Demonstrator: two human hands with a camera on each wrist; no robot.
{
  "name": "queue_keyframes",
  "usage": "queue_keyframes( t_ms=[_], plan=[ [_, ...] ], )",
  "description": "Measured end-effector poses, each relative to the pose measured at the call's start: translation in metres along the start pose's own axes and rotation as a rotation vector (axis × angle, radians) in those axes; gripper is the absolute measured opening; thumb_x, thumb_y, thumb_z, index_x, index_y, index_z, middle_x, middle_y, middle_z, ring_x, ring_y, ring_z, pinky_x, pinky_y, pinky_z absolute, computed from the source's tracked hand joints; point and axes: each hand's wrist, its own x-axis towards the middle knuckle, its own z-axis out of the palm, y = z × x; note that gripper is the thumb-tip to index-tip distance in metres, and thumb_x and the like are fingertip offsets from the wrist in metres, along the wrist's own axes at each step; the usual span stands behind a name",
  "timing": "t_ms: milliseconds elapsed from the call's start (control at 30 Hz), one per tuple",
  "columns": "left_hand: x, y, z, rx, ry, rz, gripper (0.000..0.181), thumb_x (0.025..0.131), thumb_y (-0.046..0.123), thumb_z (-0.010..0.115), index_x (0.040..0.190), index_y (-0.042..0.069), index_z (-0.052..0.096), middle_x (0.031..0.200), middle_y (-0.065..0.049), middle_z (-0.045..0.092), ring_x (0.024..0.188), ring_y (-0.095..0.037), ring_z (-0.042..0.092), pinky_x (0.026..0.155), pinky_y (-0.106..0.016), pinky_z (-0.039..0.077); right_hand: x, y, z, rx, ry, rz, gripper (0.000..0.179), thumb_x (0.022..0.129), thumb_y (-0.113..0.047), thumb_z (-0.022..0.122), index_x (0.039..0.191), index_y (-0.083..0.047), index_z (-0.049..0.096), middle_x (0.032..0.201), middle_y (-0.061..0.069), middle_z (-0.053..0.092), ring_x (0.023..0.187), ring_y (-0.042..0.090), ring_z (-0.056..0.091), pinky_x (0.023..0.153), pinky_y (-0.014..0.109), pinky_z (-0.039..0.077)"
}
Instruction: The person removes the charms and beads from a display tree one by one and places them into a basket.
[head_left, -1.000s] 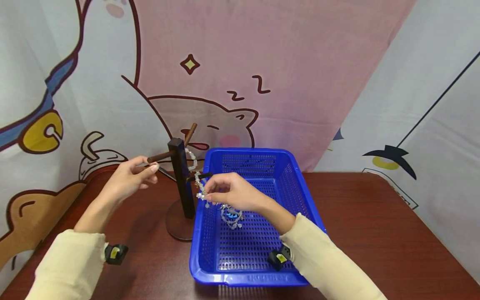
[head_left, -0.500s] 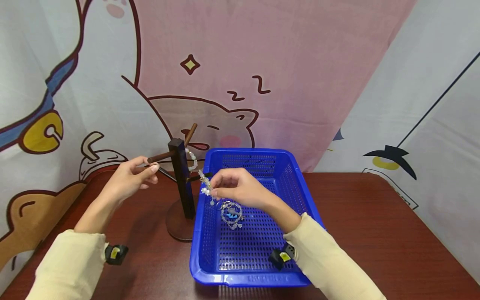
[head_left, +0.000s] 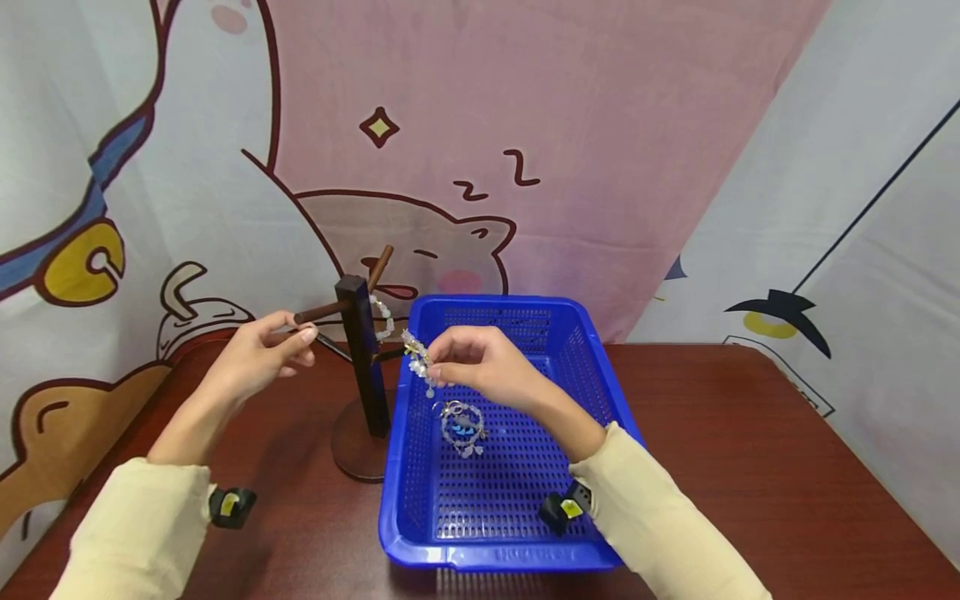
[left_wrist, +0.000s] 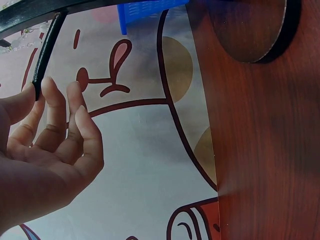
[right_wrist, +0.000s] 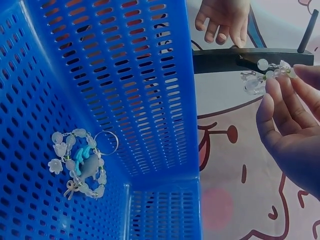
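Observation:
My right hand (head_left: 483, 367) pinches a bracelet of clear and white beads (head_left: 417, 360) with flower charms, above the left rim of the blue basket. The bracelet overlaps the tip of the lower right peg (head_left: 387, 355) of a dark wooden stand (head_left: 366, 367). With thumb and index finger my left hand (head_left: 262, 354) pinches the tip of a dark peg (left_wrist: 46, 60) on the stand's left side. Another beaded bracelet (head_left: 384, 319) hangs at the stand's far side. Inside the basket lies a pale beaded bracelet (right_wrist: 101, 179) around a grey and blue charm with a metal ring (right_wrist: 116, 142).
The blue perforated basket (head_left: 517, 557) stands right of the stand's round base (head_left: 352, 454) on a brown wooden table (head_left: 720, 442). A cartoon-printed cloth (head_left: 600, 167) hangs behind the table.
My right hand has moved slightly right and up with the bracelet, bringing it from along the peg to around its tip. The left hand has stayed in place.

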Motion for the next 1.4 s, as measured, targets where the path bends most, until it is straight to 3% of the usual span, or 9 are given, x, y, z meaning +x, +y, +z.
queue_keyframes(
  t_ms=[200, 400, 533, 633, 800, 1133, 1400],
  plan=[
    [0.001, 0.001, 0.000, 0.006, 0.002, 0.003, 0.028, 0.095, 0.027, 0.050, 0.094, -0.001, 0.045, 0.081, -0.011, 0.065, 0.074, -0.011, 0.063, 0.066, -0.027, 0.050, 0.000, -0.002, -0.003, 0.009, 0.022, 0.002, 0.008, 0.082, 0.005, 0.060, 0.090, 0.009, 0.059, 0.076, 0.008, 0.061, 0.069, 0.014, 0.058, 0.064, 0.030, 0.050],
    [0.001, 0.001, 0.000, 0.009, 0.006, 0.004, 0.028, 0.095, 0.027, 0.050, 0.094, 0.000, 0.045, 0.082, -0.012, 0.065, 0.073, -0.009, 0.062, 0.065, -0.026, 0.050, 0.000, -0.004, -0.007, -0.009, 0.053, 0.024, 0.008, 0.082, 0.004, 0.061, 0.089, 0.007, 0.060, 0.077, 0.005, 0.061, 0.071, 0.023, 0.058, 0.066, 0.030, 0.050],
    [0.002, 0.002, 0.000, 0.020, 0.006, -0.002, 0.028, 0.095, 0.028, 0.049, 0.095, 0.000, 0.045, 0.082, -0.011, 0.065, 0.074, -0.009, 0.062, 0.065, -0.026, 0.049, -0.001, -0.005, -0.011, -0.043, 0.069, 0.044, 0.007, 0.081, 0.003, 0.061, 0.088, 0.005, 0.061, 0.076, 0.004, 0.060, 0.070, 0.018, 0.058, 0.066, 0.029, 0.049],
    [0.002, 0.002, -0.001, 0.033, 0.005, -0.005, 0.028, 0.095, 0.028, 0.049, 0.095, 0.000, 0.046, 0.082, -0.010, 0.065, 0.075, -0.009, 0.062, 0.068, -0.031, 0.050, -0.002, -0.004, -0.016, -0.063, 0.074, 0.060, 0.008, 0.081, 0.002, 0.061, 0.089, 0.006, 0.061, 0.076, 0.004, 0.061, 0.070, 0.015, 0.058, 0.066, 0.029, 0.050],
    [0.002, 0.002, 0.000, 0.040, 0.001, -0.006, 0.026, 0.096, 0.027, 0.048, 0.095, 0.001, 0.045, 0.081, -0.009, 0.065, 0.075, -0.010, 0.062, 0.071, -0.035, 0.050, -0.004, -0.004, -0.022, -0.091, 0.077, 0.082, 0.008, 0.082, 0.002, 0.062, 0.089, 0.006, 0.062, 0.078, 0.008, 0.061, 0.071, 0.020, 0.058, 0.065, 0.030, 0.050],
    [0.002, 0.001, -0.001, 0.032, -0.005, -0.008, 0.027, 0.096, 0.027, 0.048, 0.095, 0.000, 0.045, 0.084, -0.012, 0.065, 0.076, -0.011, 0.062, 0.070, -0.033, 0.050, -0.012, 0.003, -0.037, -0.209, 0.051, 0.192, 0.007, 0.082, 0.002, 0.061, 0.088, 0.004, 0.062, 0.076, 0.006, 0.061, 0.069, 0.020, 0.057, 0.062, 0.026, 0.048],
    [0.001, 0.001, -0.001, 0.033, -0.009, -0.012, 0.027, 0.096, 0.027, 0.048, 0.096, 0.000, 0.045, 0.080, -0.007, 0.065, 0.076, -0.011, 0.063, 0.071, -0.035, 0.050, -0.018, 0.012, -0.043, -0.247, 0.016, 0.277, 0.008, 0.082, 0.005, 0.056, 0.087, 0.006, 0.061, 0.072, 0.007, 0.060, 0.064, 0.018, 0.055, 0.058, 0.027, 0.047]
  ],
)
